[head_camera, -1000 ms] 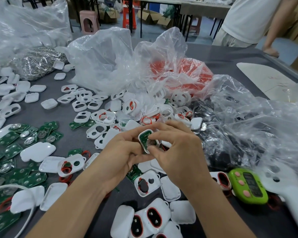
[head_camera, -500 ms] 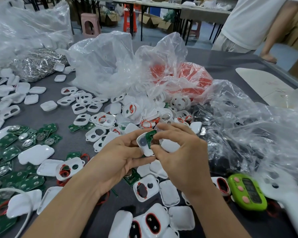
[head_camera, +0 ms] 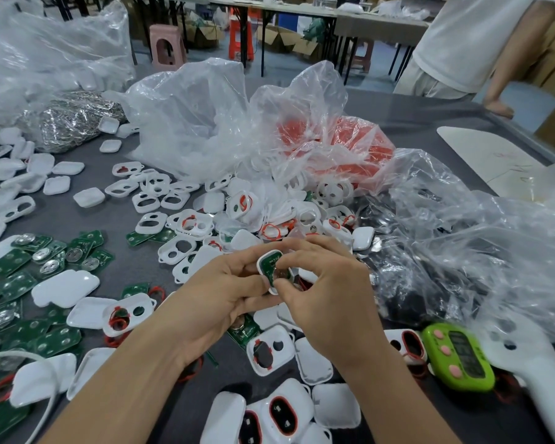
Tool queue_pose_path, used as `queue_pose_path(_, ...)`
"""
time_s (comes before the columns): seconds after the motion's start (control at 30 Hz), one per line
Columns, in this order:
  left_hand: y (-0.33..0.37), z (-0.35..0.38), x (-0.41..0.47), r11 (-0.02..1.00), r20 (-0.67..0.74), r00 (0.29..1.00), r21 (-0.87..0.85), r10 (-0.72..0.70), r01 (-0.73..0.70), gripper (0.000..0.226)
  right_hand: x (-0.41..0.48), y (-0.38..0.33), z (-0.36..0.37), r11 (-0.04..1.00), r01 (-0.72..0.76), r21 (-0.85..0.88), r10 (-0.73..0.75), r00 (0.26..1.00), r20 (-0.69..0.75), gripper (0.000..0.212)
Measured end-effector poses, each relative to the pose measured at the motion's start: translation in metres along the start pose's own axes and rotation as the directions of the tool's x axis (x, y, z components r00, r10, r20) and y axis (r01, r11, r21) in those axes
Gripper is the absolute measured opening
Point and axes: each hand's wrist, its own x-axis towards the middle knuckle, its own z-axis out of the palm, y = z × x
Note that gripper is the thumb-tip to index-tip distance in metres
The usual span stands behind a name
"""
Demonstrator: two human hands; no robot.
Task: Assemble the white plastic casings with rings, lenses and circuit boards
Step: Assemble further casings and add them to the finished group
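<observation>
Left hand [head_camera: 212, 296]: fingers curled, thumb and fingertips gripping the white casing [head_camera: 274, 273] along its left edge.
Right hand [head_camera: 330, 302]: fingers curled, with the index finger over the upper end of the same casing and the thumb at its lower end, pinching it.

The casing is held between the fingertips of both hands, raised above the table [head_camera: 414, 123] and tilted, with its open side towards the camera. A green circuit board [head_camera: 267, 265] lies inside it. A round silver cell [head_camera: 282, 274] shows on the board, just beside the right thumb tip. Whether the board is fully seated cannot be told.

Below the fingers, on the table:
- A spare board [head_camera: 244, 330] carrying a silver disc lies partly under the left palm.
- An open shell [head_camera: 269, 350] with a dark lens and red ring lies just beside it.

Beyond the fingertips, a heap of casing shells [head_camera: 186, 216], several fitted with red rings, spreads out from clear plastic bags [head_camera: 199, 123]. One bag of red rings [head_camera: 343, 145] lies behind the heap.

Left of the left fingers, well apart, are loose green boards [head_camera: 10, 267] and white covers [head_camera: 64, 288].

Right of the right fingers, near the wrist, a green timer [head_camera: 458, 355] with pink buttons sits beside a white handled device [head_camera: 542, 389].

Far beyond the right fingers, a standing person [head_camera: 468, 43] in a white shirt rests a hand on the table edge.
</observation>
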Motion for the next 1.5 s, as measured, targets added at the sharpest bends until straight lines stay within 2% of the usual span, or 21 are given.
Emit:
queue_pose_path(0.23, 0.0003, 0.0002, 0.0007, 1.0, -0.018, 1.0, 0.003, 0.001, -0.001, 0.051, 0.0009, -0.0021, -0.0003, 1.0, -0.001, 0.028, 0.002, 0.999, -0.033, 0.023)
queue_pose_path(0.43, -0.0003, -0.0001, 0.0009, 1.0, -0.035, 0.999, -0.022, -0.012, 0.011, 0.047, 0.0029, 0.0014, -0.0063, 0.978, -0.114, 0.172, 0.138, 0.981, -0.138, 0.028)
queue_pose_path(0.67, 0.0011, 0.0011, 0.0001, 1.0, -0.034, 0.999, -0.002, 0.003, -0.003, 0.046, 0.0027, -0.001, -0.0044, 0.981, -0.112, 0.156, 0.123, 0.99, -0.066, 0.028)
queue_pose_path(0.9, 0.0026, -0.0009, -0.0016, 0.998, 0.027, 0.999, 0.057, 0.023, -0.024, 0.047, 0.0032, -0.0005, -0.0022, 0.982, -0.085, 0.168, 0.091, 0.995, -0.032, 0.027)
queue_pose_path(1.07, 0.0025, -0.0029, -0.0019, 0.997, 0.03, 0.999, 0.061, 0.036, -0.038, 0.046, 0.0037, 0.0039, -0.0014, 0.969, -0.135, 0.205, 0.131, 0.991, 0.033, 0.028)
queue_pose_path(1.5, 0.0022, -0.0035, -0.0025, 0.998, 0.055, 0.998, 0.053, 0.038, -0.041, 0.045, 0.0033, 0.0043, -0.0023, 0.957, -0.156, 0.246, 0.145, 0.987, 0.064, 0.028)
